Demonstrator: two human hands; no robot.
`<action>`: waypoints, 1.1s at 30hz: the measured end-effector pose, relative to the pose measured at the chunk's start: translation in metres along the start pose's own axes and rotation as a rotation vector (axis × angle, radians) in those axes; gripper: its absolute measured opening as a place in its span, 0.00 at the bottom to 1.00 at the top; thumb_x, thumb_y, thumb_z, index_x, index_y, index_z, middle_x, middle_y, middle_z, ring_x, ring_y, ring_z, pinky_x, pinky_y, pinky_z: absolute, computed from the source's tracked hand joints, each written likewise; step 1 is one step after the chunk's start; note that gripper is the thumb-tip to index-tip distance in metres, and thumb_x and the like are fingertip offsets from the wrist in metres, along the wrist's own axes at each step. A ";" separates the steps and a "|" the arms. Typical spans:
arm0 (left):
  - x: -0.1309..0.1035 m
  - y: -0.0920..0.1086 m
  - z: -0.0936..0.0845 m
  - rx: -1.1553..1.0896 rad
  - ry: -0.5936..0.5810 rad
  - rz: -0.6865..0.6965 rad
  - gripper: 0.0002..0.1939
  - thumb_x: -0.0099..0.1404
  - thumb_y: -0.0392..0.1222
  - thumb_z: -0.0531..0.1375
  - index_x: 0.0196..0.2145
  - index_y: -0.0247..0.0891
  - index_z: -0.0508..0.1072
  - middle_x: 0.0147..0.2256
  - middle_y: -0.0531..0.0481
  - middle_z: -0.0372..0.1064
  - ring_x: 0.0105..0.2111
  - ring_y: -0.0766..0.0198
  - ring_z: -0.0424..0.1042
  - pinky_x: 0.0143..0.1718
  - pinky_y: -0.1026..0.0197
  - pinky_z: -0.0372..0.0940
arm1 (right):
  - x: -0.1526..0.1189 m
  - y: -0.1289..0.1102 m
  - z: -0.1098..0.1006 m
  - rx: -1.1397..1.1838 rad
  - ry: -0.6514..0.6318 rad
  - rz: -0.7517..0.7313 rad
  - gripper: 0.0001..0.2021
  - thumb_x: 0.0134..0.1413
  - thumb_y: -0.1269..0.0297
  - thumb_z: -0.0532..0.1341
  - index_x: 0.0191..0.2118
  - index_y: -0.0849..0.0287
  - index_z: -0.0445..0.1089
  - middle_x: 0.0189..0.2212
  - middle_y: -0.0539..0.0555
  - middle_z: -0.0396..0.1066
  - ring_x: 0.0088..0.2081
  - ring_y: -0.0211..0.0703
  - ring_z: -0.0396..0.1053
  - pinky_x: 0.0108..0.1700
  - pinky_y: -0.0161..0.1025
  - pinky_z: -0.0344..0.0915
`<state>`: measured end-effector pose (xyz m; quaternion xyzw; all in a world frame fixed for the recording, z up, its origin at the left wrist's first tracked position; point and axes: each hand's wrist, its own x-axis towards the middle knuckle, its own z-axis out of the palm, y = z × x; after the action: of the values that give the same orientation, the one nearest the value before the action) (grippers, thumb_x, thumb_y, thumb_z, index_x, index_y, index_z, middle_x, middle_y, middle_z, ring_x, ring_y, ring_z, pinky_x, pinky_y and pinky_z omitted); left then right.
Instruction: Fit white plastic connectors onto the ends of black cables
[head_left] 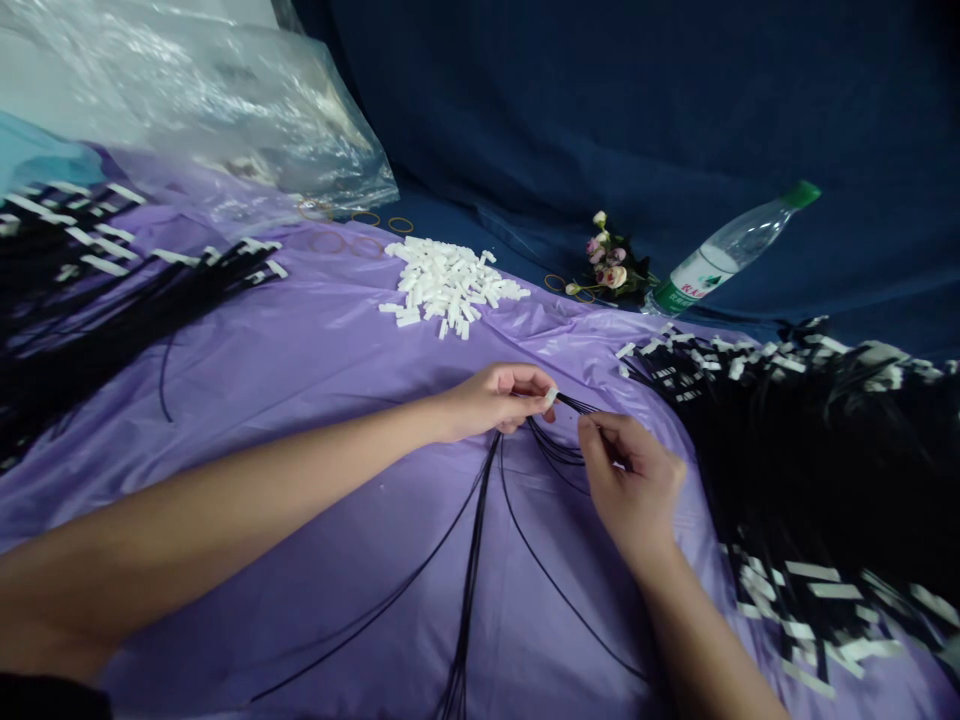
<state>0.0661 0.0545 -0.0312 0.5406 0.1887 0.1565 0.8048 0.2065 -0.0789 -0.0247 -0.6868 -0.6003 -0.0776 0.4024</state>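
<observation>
My left hand [510, 395] is closed in a pinch on a small white connector [551, 397] in the middle of the view. Thin black wires [474, 560] hang from below that hand and fan out toward me over the purple cloth. To its right, my right hand [634, 475] has thumb and fingers closed on black wires that run to the white connector. The exact grip of the right fingertips is partly hidden. Beyond both hands lies a loose pile of white connectors [446, 285].
Bundles of black wires with white ends lie at left [150, 300] and right [810, 450]. A plastic bag [225, 110], rubber bands [365, 218], artificial flowers [611, 265] and a tilted bottle [720, 260] are at the back. Purple cloth [337, 600] covers the surface.
</observation>
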 end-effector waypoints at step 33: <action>0.011 0.009 -0.010 0.222 0.087 0.176 0.02 0.62 0.36 0.56 0.34 0.35 0.66 0.28 0.52 0.65 0.29 0.68 0.64 0.33 0.62 0.56 | -0.008 -0.022 0.006 0.036 -0.709 0.146 0.07 0.54 0.58 0.61 0.33 0.55 0.68 0.23 0.46 0.69 0.25 0.36 0.66 0.29 0.33 0.55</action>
<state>0.0712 0.0707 -0.0278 0.6335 0.1915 0.2276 0.7143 0.1827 -0.0826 -0.0235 -0.7050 -0.6531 0.2048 0.1858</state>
